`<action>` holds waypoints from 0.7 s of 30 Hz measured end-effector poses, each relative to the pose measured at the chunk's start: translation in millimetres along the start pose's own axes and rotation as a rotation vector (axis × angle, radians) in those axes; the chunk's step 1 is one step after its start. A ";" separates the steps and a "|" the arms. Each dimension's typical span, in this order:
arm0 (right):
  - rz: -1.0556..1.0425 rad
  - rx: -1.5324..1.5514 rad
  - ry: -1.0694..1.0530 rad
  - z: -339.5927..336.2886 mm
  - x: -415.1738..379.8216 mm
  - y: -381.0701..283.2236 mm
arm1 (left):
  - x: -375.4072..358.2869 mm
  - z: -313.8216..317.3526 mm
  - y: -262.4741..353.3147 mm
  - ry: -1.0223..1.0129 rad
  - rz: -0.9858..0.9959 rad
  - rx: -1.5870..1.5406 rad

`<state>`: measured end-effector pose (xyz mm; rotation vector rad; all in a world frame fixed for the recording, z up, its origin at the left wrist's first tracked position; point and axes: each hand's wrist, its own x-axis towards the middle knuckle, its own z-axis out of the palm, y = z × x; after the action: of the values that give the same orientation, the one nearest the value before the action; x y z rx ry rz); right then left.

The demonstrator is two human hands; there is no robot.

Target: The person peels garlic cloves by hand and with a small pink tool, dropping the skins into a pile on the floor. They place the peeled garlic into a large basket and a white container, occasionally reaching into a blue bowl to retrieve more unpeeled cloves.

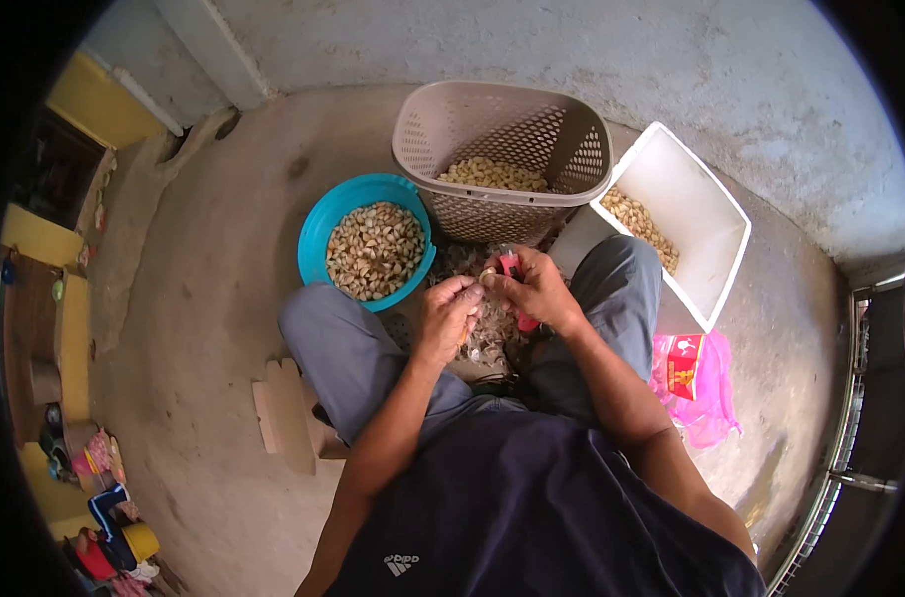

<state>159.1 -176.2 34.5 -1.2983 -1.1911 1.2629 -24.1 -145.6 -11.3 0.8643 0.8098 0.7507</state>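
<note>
Both hands meet above the floor between my bent knees. My left hand (450,316) is closed, with pale garlic cloves (471,312) showing at its fingers. My right hand (539,291) is wrapped round a red-handled tool (512,266); its working end cannot be made out. Another garlic clove (487,275) is pinched where the fingertips of the two hands come together. Below the hands lies a heap of papery garlic skins (491,335). A teal basin (310,231) of unpeeled cloves stands just beyond my left hand.
A brown perforated basket (517,104) holding peeled cloves stands ahead. Right of it, a white foam box (716,221) contains more cloves. A pink bag (713,398) lies by my right knee, flattened cardboard (285,413) by my left. Clothes and other items line the far left.
</note>
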 end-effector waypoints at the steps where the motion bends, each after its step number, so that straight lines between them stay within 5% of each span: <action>1: 0.013 -0.002 0.003 1.7 -0.6 -3.7 | -0.2 -0.8 0.5 0.015 -0.008 -0.037; 6: 0.012 -0.015 -0.060 -1.8 -0.4 6.0 | -1.2 -6.7 1.7 0.109 0.012 0.049; 12: 0.083 0.111 -0.061 4.6 -1.1 5.1 | -3.1 -0.2 -5.8 0.218 0.525 0.581; 21: 0.241 0.749 -0.171 -1.1 6.0 28.7 | -5.2 3.2 -0.3 0.173 0.159 -0.062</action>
<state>161.2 -172.8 5.4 -0.7920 -0.5652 1.7951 -23.8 -151.2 -8.8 0.8221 0.8728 0.9967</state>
